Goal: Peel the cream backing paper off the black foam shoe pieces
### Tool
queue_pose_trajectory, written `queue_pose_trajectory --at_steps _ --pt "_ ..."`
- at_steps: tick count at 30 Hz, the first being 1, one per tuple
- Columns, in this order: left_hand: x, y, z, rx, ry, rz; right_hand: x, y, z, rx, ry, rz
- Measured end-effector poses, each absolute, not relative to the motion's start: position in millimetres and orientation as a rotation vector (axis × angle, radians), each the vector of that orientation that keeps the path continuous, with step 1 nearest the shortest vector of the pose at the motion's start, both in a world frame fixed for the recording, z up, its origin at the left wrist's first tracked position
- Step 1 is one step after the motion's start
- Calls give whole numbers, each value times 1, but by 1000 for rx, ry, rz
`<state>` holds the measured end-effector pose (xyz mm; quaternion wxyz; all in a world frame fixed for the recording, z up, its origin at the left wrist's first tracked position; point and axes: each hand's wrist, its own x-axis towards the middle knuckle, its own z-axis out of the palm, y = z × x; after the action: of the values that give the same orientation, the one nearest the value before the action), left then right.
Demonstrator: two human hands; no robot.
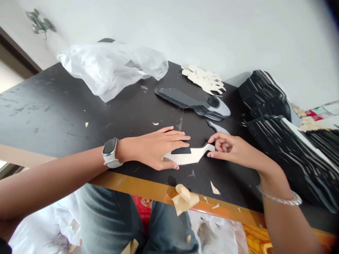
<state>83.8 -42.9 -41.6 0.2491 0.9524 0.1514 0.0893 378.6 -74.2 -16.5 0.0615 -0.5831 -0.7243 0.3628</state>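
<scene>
1. Resting flat over the 9 o'clock end of the white-faced piece (196,156): left hand (155,148), fingers extended, thumb spread away
2. Right hand (234,151) curled at the piece's 2 o'clock end; thumb and forefinger slightly apart, at its edges; cannot tell whether firmly pinching
3. Piece lies on black table (137,121), near its 6 o'clock edge
4. From piece: dark stack (182,100) at 12, plastic bag (111,68) at 10

dark scrawl (57,244), white bag (35,224) — nothing legible
</scene>
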Motion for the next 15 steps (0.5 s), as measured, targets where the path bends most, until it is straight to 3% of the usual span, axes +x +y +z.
queue_pose_trajectory --at_steps 15 --pt "89 -38 -43 2495 443 498 370 -83 -7 -1699 -2300 716"
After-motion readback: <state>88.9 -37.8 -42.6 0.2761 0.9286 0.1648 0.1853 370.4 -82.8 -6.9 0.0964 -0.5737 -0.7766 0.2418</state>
